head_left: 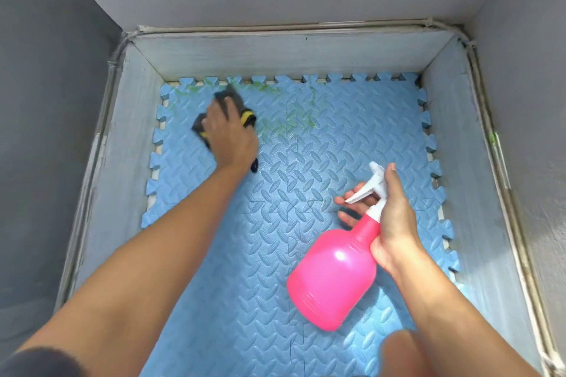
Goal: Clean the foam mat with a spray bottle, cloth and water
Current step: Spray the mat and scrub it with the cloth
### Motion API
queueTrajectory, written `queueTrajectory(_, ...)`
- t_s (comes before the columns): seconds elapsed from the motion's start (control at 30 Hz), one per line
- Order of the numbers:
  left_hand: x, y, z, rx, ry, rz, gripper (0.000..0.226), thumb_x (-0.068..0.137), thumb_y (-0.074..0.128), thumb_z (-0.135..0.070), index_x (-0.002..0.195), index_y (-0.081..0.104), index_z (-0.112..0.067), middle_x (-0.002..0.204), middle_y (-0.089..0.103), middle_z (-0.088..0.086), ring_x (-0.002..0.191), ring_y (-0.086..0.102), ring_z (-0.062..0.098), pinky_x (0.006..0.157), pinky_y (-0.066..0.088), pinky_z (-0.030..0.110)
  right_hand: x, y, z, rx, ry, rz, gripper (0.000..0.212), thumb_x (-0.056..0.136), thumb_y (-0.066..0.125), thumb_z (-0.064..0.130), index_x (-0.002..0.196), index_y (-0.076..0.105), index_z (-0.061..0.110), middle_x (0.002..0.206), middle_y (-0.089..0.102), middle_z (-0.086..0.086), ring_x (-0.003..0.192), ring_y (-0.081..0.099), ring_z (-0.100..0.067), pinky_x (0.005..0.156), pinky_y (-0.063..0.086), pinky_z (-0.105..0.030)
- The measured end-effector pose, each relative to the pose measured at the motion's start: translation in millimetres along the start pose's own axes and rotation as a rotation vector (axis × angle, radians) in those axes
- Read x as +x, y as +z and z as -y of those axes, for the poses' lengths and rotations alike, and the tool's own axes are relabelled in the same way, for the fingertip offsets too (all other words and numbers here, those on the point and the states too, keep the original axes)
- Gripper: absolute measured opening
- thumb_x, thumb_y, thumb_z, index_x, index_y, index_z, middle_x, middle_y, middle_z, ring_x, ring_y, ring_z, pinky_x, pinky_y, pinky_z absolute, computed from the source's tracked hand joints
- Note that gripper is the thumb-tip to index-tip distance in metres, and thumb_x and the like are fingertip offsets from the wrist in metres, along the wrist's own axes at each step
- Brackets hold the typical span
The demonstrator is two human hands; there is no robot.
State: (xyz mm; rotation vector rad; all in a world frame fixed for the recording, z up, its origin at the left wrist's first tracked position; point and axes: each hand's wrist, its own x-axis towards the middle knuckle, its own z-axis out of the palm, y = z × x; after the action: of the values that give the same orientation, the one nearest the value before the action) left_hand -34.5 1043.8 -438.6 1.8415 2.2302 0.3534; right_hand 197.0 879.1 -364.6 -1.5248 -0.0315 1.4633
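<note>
Head view: your left hand presses the grey-and-yellow cloth flat on the far-left corner of the blue foam mat, fingers stretched out over the fabric and not curled round it. Your right hand is wrapped round the neck of the pink spray bottle, two fingers hooked in front of the white trigger, the bottle held tilted above the mat. Green stains lie just beyond and to the right of your left fingertips. A broad wipe with a soiled cloth could likely smear them across the mat instead of lifting them. Hard rubbing near the seams may lift an interlocking tile, and water could seep beneath it. The nozzle points away from your right fingers toward your left forearm (a squeeze now would probably wet skin, not stain). Most of the cloth is hidden under your palm, and your left fingertips are blurred. The black loop behind the heel of that hand cannot be identified. The bottle is opaque, so its level is unknown. The mat's near edge is cut off by the frame and by your knee.
</note>
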Motion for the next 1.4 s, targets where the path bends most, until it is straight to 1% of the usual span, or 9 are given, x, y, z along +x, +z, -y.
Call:
queueTrajectory(0.17, -13, 55, -135, 0.049, 0.628, 0.258, 0.076, 0.090, 0.058, -0.032, 0.158, 0.033, -0.009, 0.163, 0.026, 0.023, 0.151, 0.024, 0.039, 0.124, 0.014, 0.050, 6, -20, 1, 0.089, -0.021, 0.017, 0.045, 0.093, 0.053, 0.065, 0.116, 0.069, 0.031, 0.075, 0.067, -0.006, 0.081, 0.073, -0.033, 0.069, 0.052, -0.038)
queueTrajectory(0.3, -21, 71, -165, 0.085, 0.895, 0.315, 0.080, 0.091, 0.066, -0.033, 0.159, 0.029, -0.014, 0.165, 0.026, 0.016, 0.153, 0.023, 0.034, 0.126, 0.012, 0.045, 13, -17, 3, 0.021, 0.018, 0.030, 0.061, 0.090, 0.054, 0.066, 0.115, 0.067, 0.012, 0.088, 0.069, -0.014, 0.084, 0.075, -0.034, 0.071, 0.056, -0.039)
queueTrajectory(0.4, 7, 59, -135, 0.035, 0.717, 0.212, 0.079, 0.090, 0.067, -0.031, 0.157, 0.032, -0.009, 0.160, 0.035, 0.019, 0.149, 0.031, 0.036, 0.124, 0.019, 0.045, 20, -9, 4, -0.039, 0.030, 0.075, 0.065, 0.092, 0.051, 0.066, 0.128, 0.063, 0.013, 0.089, 0.068, -0.014, 0.084, 0.076, -0.031, 0.072, 0.054, -0.039)
queueTrajectory(0.57, 42, 9, 17, 0.047, 0.192, 0.022, 0.073, 0.093, 0.059, -0.018, 0.157, 0.029, -0.004, 0.158, 0.032, 0.024, 0.145, 0.033, 0.041, 0.123, 0.026, 0.049, 20, 6, 6, -0.100, 0.075, 0.134, 0.060, 0.092, 0.050, 0.066, 0.097, 0.067, 0.009, 0.084, 0.070, -0.011, 0.084, 0.077, -0.028, 0.071, 0.050, -0.037)
queueTrajectory(0.67, 39, -28, 98, 0.055, -0.037, -0.021, 0.071, 0.099, 0.054, -0.021, 0.160, 0.021, -0.005, 0.161, 0.027, 0.022, 0.146, 0.030, 0.041, 0.120, 0.029, 0.049, 16, 16, 7, -0.136, 0.076, 0.139, 0.060, 0.091, 0.052, 0.068, 0.099, 0.071, 0.011, 0.090, 0.072, -0.012, 0.092, 0.076, -0.032, 0.068, 0.051, -0.036)
queueTrajectory(0.9, 26, -17, 73, 0.101, -0.045, 0.022, 0.070, 0.095, 0.053, -0.023, 0.157, 0.029, -0.001, 0.159, 0.026, 0.029, 0.146, 0.026, 0.046, 0.123, 0.017, 0.049, 4, 14, 10, -0.087, 0.082, 0.093, 0.057, 0.092, 0.050, 0.068, 0.114, 0.072, 0.019, 0.107, 0.076, -0.013, 0.094, 0.075, -0.032, 0.071, 0.052, -0.037)
queueTrajectory(1.03, -23, 14, -27, 0.050, 0.406, 0.138, 0.073, 0.090, 0.059, -0.026, 0.156, 0.035, -0.007, 0.161, 0.028, 0.026, 0.150, 0.025, 0.043, 0.123, 0.016, 0.053, -4, 7, 11, -0.005, 0.089, 0.084, 0.068, 0.090, 0.051, 0.068, 0.139, 0.059, 0.021, 0.114, 0.075, -0.015, 0.087, 0.075, -0.028, 0.063, 0.055, -0.034)
queueTrajectory(1.2, -58, 41, -97, 0.081, 0.877, 0.342, 0.086, 0.087, 0.068, -0.023, 0.161, 0.025, -0.015, 0.168, 0.018, 0.015, 0.157, 0.011, 0.030, 0.127, 0.008, 0.043, -6, 0, 11, 0.026, 0.092, 0.105, 0.085, 0.080, 0.055, 0.070, 0.142, 0.056, 0.011, 0.107, 0.075, -0.014, 0.085, 0.073, -0.028, 0.059, 0.058, -0.033)
queueTrajectory(1.4, 18, 18, -13, 0.080, 0.474, 0.153, 0.076, 0.091, 0.059, -0.013, 0.159, 0.027, -0.008, 0.164, 0.024, 0.024, 0.152, 0.021, 0.044, 0.122, 0.017, 0.055, -7, -3, 7, 0.018, 0.076, 0.122, 0.077, 0.088, 0.052, 0.069, 0.144, 0.053, 0.016, 0.107, 0.073, -0.013, 0.068, 0.072, -0.032, 0.048, 0.050, -0.029)
